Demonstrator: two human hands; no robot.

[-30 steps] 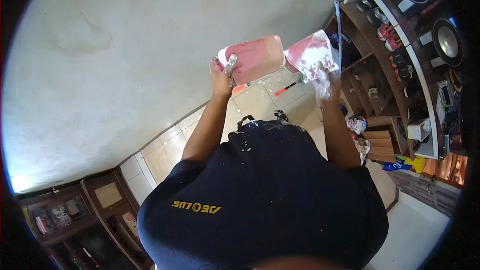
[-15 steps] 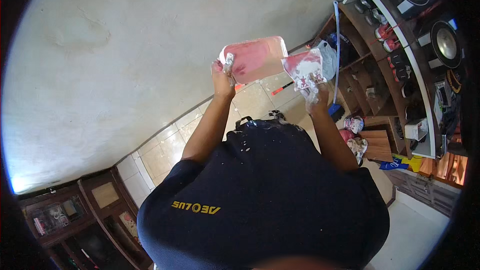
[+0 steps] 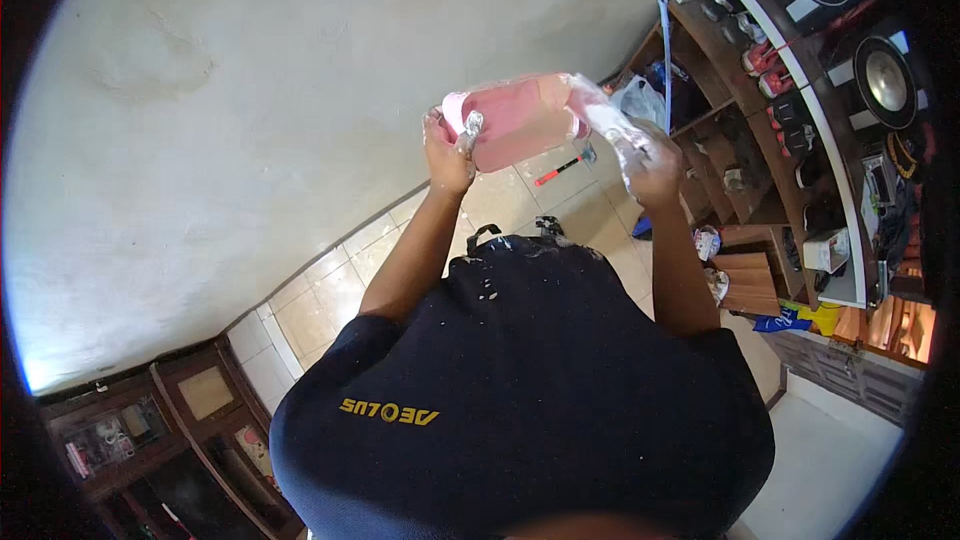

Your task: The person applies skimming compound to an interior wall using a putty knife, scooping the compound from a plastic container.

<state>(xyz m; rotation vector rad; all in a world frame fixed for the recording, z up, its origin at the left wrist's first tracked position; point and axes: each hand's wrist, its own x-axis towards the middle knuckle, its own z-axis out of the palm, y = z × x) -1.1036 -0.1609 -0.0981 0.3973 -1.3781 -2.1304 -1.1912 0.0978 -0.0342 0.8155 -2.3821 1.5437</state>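
Left hand (image 3: 450,148): clamped on the near-left end of a pink tub (image 3: 515,125), thumb smeared white and lying over the rim, fingers round the outside. Tub held up off the floor (image 3: 495,202), extending rightward from that grip, its inside turned toward the wearer.

Right hand (image 3: 655,170): clamped on a white-smeared plate (image 3: 605,120), which slants up and leftward from the grip to the tub's right end. Plate seen nearly edge-on, blurred; cannot tell whether it touches the tub. Knuckles also smeared white.

Below and between the two grips, a red-handled tool (image 3: 560,170) on the floor. Left of and beyond the left grip, a pale wall (image 3: 300,90) with faint patches. Just past the right grip, a pale bag (image 3: 642,100) and an upright blue pole (image 3: 666,55); farther right, a rack (image 3: 848,180) with red shoes (image 3: 768,70). Nearer the wearer than both grips, a dark shirt (image 3: 520,360), spattered pale.
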